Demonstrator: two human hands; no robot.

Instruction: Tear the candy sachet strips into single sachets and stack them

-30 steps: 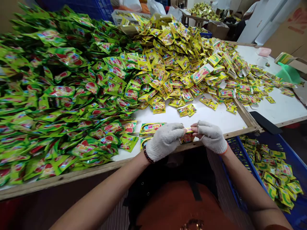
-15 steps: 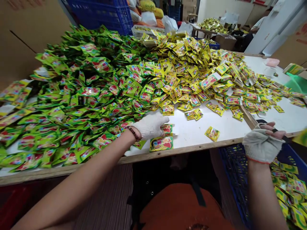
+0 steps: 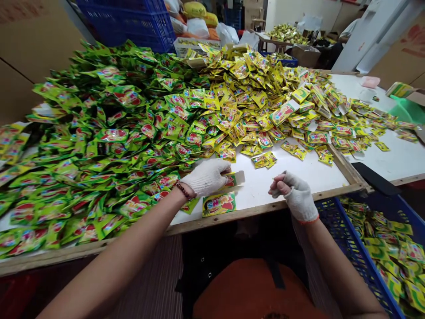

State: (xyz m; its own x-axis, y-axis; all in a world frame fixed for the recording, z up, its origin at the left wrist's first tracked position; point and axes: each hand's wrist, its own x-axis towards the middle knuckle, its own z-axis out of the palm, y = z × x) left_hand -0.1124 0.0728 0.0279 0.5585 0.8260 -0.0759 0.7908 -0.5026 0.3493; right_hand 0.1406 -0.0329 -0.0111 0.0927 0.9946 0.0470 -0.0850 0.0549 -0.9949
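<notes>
The white table [image 3: 260, 188] spreads in front of me, with a wooden rim [image 3: 245, 213] along my side. The green heap [image 3: 116, 115] covers most of its left part. The yellow heap [image 3: 252, 88] adjoins it, thinning out toward the right. Low on my right sits a blue crate [image 3: 355, 248] with yellow-green packs [image 3: 395, 254] in it, and a second crate [image 3: 129, 26] stands behind the green heap. A black slab [image 3: 375, 177] lies on the right, by the crate's far end.

I have a white glove on each hand. My left hand [image 3: 209, 177] is closed around the left end of the open carton [image 3: 232, 179], at the front of the table; its pale end flap sticks out to the right. My right hand [image 3: 294, 190] is apart from it, above the table's front edge, fingers curled in; I can't tell whether anything is inside them. The flat carton [image 3: 219, 204] lies just on my side of the open one, near the rim. Beyond my hands, a few loose packets [image 3: 264, 160] lie in front of the yellow heap. Dark beads [image 3: 183, 190] circle my left wrist.
</notes>
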